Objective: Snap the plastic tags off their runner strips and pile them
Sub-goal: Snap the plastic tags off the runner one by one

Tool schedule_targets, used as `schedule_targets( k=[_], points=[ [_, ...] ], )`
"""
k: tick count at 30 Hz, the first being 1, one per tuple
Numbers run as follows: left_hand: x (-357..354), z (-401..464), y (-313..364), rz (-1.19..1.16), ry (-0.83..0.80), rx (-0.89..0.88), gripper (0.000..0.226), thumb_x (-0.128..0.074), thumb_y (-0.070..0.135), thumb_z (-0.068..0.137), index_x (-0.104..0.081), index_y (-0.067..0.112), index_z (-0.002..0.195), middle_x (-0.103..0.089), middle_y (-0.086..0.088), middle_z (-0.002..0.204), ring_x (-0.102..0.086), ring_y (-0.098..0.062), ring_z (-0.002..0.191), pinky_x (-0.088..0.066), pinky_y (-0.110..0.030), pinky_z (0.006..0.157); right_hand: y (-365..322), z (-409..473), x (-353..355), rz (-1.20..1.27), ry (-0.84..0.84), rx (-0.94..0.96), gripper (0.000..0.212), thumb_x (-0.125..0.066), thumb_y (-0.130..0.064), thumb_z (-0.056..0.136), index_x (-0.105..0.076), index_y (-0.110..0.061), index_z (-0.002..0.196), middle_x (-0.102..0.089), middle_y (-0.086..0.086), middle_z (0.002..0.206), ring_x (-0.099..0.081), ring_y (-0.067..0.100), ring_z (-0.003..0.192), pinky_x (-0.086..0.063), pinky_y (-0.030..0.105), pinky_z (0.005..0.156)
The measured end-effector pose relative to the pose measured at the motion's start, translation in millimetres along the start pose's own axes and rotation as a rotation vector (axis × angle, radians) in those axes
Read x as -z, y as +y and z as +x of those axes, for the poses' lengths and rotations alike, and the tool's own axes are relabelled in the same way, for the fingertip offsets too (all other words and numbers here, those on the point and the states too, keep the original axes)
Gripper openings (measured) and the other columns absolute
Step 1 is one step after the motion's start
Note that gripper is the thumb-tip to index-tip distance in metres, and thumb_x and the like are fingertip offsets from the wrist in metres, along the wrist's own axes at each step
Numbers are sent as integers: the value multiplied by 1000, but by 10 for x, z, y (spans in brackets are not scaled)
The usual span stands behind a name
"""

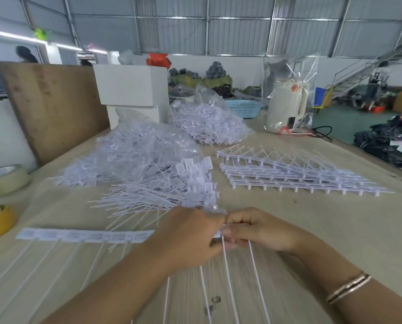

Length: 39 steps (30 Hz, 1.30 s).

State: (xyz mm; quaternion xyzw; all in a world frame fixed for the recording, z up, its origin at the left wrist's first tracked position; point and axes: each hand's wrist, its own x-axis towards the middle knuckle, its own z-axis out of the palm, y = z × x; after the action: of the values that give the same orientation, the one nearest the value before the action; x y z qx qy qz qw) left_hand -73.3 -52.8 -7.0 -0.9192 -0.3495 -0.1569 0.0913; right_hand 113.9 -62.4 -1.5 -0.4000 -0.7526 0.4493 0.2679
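— What are the fingers doing?

— Both hands meet at lower centre of the frame. The left hand (183, 237) has its fingers curled over the end of a strip of tags (85, 235); the right hand (253, 230) pinches the same strip from the other side, fingers (237, 224) bent round a small white tag end. Neither is released.

— What lies around them?

— Just above the hands, a loose pile of snapped tags (172, 183). Further up, two clear bags of tags (148, 146). At centre right, a stack of bare runner strips (289, 174). Tape rolls (1, 181) sit at the left edge, a bagged kettle (286, 106) at upper right. The left hand hides the strip's near end.

— And the strip itself?

— White, flat on the wooden table (324, 225), stretching left from the hands, thin tails trailing toward the bottom of the frame.
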Motion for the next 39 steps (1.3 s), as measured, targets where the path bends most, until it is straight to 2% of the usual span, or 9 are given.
schedule_targets(
  k=[4,8,12,16,20,23,27,34,39],
  points=[
    [-32,-6,-55,-7,20,-8,28,-35,39,90,-50,30,113,-61,2,94,-60,-19,80,-45,-27,66,23,20,-45,14,-7,6,13,-57,-9,93,-69,-13,96,-67,-17,76,-60,-7,72,-44,9,70],
    [-55,-21,-114,-143,-45,61,35,-37,33,91,-45,36,125,-58,1,103,-58,-22,91,-46,-31,76,80,84,-87,-50,147,99,19,-61,-11,91,-68,3,100,-71,13,94,-66,26,88,-51,42,82],
    [-94,5,-152,-219,-51,98,16,-41,31,91,-45,27,106,-59,-2,100,-58,-25,89,-47,-35,77,108,133,-106,-34,219,207,23,-61,-15,91,-67,8,89,-66,21,84,-59,39,74,-47,49,68],
    [-132,17,-143,-284,-40,114,9,-43,28,90,-36,31,86,-58,-1,88,-57,-24,80,-45,-32,70,100,135,-108,-60,238,275,24,-60,-14,90,-60,-21,67,-54,-11,61,-44,0,57,-36,18,55],
    [-127,55,-159,-498,46,194,32,-42,45,94,-43,18,78,-54,4,67,-56,-18,65,-42,-33,62,69,147,-94,-21,377,339,25,-56,-9,91,-59,-18,68,-55,-17,59,-46,-5,55,-34,8,58],
    [-70,45,-187,-481,143,174,47,-33,62,88,-40,20,69,-38,6,47,-38,-10,44,-30,-30,48,68,135,-19,22,467,301,32,-57,-12,91,-51,-22,61,-51,-14,54,-44,-4,52,-34,9,57],
    [-15,5,-152,-389,162,160,36,-37,64,85,-32,32,70,-37,4,47,-40,-12,45,-27,-27,45,114,131,7,-23,365,160,31,-62,-11,89,-51,-16,60,-42,-10,56,-37,2,52,-30,11,53],
    [20,-6,-148,-369,82,224,29,-55,48,86,-38,27,77,-48,5,56,-43,-10,49,-35,-33,50,194,168,43,-303,343,112,22,-69,-20,84,-62,-1,75,-55,8,70,-45,6,60,-35,16,58],
    [103,-23,-164,-273,14,222,32,-51,52,86,-38,28,70,-47,6,56,-46,-12,52,-34,-30,51,209,150,70,-442,262,125,10,-72,-25,81,-71,-21,90,-61,-11,81,-55,2,74,-46,25,72]
  ],
)
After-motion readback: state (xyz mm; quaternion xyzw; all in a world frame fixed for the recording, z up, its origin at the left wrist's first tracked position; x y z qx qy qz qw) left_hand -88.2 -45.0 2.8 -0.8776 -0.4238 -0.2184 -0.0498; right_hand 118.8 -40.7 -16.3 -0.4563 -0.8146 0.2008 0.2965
